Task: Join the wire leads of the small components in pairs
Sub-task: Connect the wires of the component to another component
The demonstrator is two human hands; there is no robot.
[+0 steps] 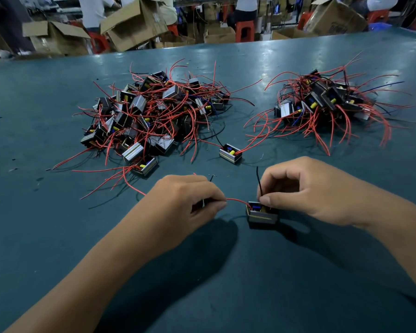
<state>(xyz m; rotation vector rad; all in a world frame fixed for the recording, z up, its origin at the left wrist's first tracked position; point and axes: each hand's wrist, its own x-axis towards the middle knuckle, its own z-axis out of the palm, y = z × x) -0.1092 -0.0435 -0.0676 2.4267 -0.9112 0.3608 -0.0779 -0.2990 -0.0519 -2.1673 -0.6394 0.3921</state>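
Left hand: the left hand pinches a red lead between thumb and curled fingers, at about 7 o'clock from the centre of the counter.
Right hand: the right hand curls over the small component, thumb tip pressed on its top edge, a black lead rising upright past the fingers.
Component in play: a small dark box with a blue and a yellow part inside, sitting on the counter between the two hands; the red lead runs from it to the left hand's pinch.
Loose unit: a single component lies alone at 12 o'clock from the hands, its red wire trailing toward the right pile.
Left pile: a big heap of components with tangled red wires, at 11 o'clock.
Right pile: a smaller heap at 1 o'clock, well apart from the first.
Background: open cardboard boxes and red stools beyond the counter's far edge.
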